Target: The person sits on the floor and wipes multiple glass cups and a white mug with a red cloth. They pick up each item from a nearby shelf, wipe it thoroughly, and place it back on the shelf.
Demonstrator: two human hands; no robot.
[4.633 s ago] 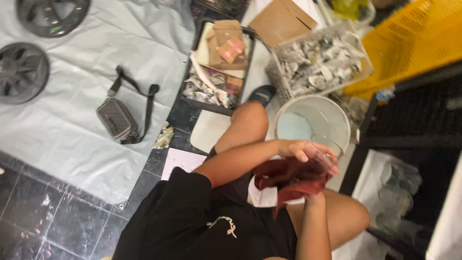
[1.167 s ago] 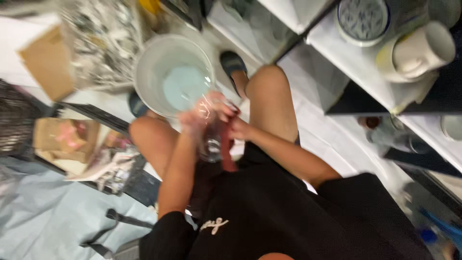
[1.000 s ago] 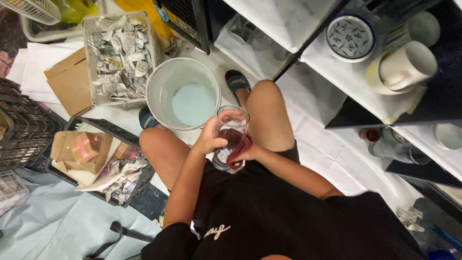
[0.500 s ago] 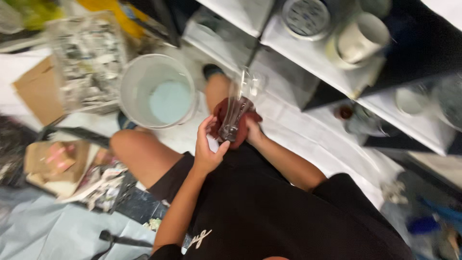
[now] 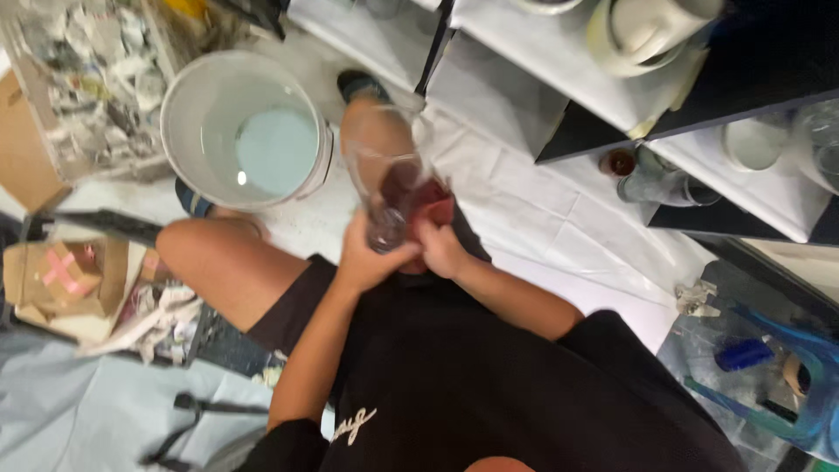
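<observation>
Two bare hands meet over the person's lap, both on one clear tall glass. Left hand wraps the base of the glass, fingers closed round it. Right hand sits just beside, clenched on a dark red cloth that is bunched against, and partly inside, the lower half of the glass. Glass tilted, mouth pointing away from the body, toward the shelving. Frame somewhat blurred; fine detail of the cloth cannot be told.

Person seated low, black top and black shorts, knees bare. White bucket stands on the floor between the legs, just beyond the glass, pale blue liquid in the bottom. Clear bin of crumpled newspaper left of the bucket. Small cardboard box with a pink tape cross farther left, more crumpled paper beside it. Dark shelf unit at right, lined with white paper, holding a cream mug above and clear glassware lower down. Blue-tinted plastic wrap at lower right.
</observation>
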